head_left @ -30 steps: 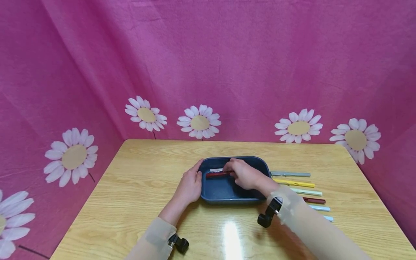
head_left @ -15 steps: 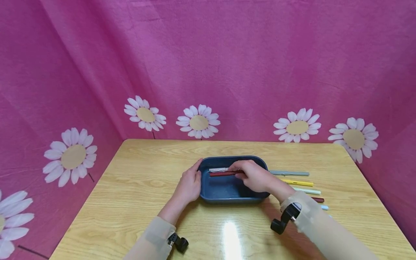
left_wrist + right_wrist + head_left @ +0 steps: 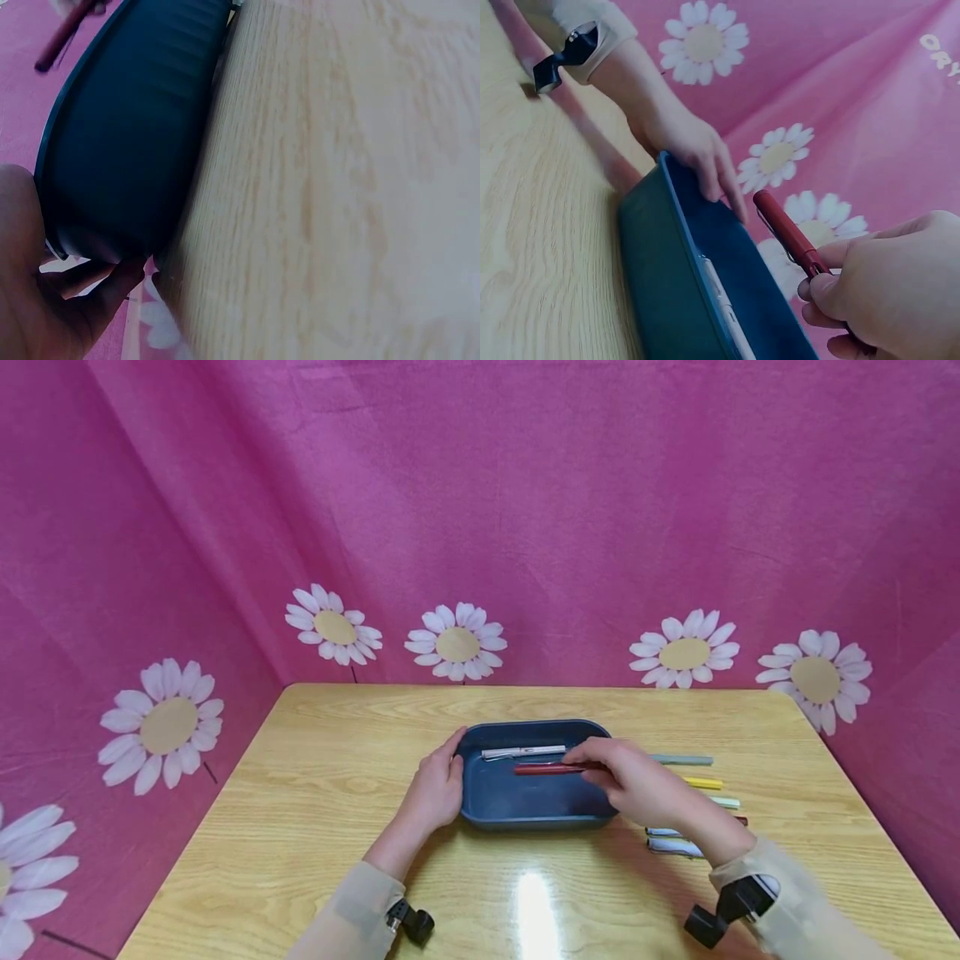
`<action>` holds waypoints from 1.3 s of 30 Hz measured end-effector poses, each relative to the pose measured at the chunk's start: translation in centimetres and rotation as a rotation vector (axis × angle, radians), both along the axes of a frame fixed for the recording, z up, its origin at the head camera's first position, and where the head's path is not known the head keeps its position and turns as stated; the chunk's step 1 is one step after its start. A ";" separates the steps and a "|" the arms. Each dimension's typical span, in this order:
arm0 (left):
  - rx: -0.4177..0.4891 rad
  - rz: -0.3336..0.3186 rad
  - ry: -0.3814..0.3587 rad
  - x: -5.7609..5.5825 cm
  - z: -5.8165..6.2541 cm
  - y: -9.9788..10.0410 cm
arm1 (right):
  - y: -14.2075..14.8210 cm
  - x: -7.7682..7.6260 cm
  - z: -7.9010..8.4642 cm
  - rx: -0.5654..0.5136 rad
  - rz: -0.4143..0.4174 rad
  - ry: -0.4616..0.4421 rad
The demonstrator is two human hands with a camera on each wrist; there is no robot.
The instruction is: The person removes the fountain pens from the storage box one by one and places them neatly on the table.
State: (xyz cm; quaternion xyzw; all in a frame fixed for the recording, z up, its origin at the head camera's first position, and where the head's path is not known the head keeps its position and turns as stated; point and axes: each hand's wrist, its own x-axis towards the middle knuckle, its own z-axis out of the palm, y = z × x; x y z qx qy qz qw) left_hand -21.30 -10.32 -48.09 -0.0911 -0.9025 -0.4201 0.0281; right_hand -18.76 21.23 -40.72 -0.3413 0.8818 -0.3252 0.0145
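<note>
A dark blue rectangular tray [image 3: 536, 802] stands mid-table. At its left end my left hand [image 3: 437, 783] grips the wall, fingers [image 3: 112, 289] bent against the outside in the left wrist view. My right hand [image 3: 637, 785] pinches a dark red pen [image 3: 543, 769] between thumb and fingertips. In the right wrist view the red pen [image 3: 786, 229] points out ahead of the hand, over the tray; its rear part is hidden by the fingers. A white pen [image 3: 525, 752] with a metal clip lies inside the tray along the far side.
Right of the tray, several pens lie in a row, partly hidden by my right hand and forearm: grey [image 3: 682, 760], yellow [image 3: 703, 783], pale green [image 3: 726, 802], dark red [image 3: 742, 821] and light blue [image 3: 671, 844]. A pink flowered curtain [image 3: 555, 527] surrounds the table.
My right hand has moved right and toward me, drawing the dark red pen away from the white one, which now shows almost whole. My left hand has stayed at the tray's left end.
</note>
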 end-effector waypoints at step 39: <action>-0.010 0.006 -0.033 -0.1 -0.2 0.2 | 13.1 9.9 -4.7 -0.114 -0.110 0.314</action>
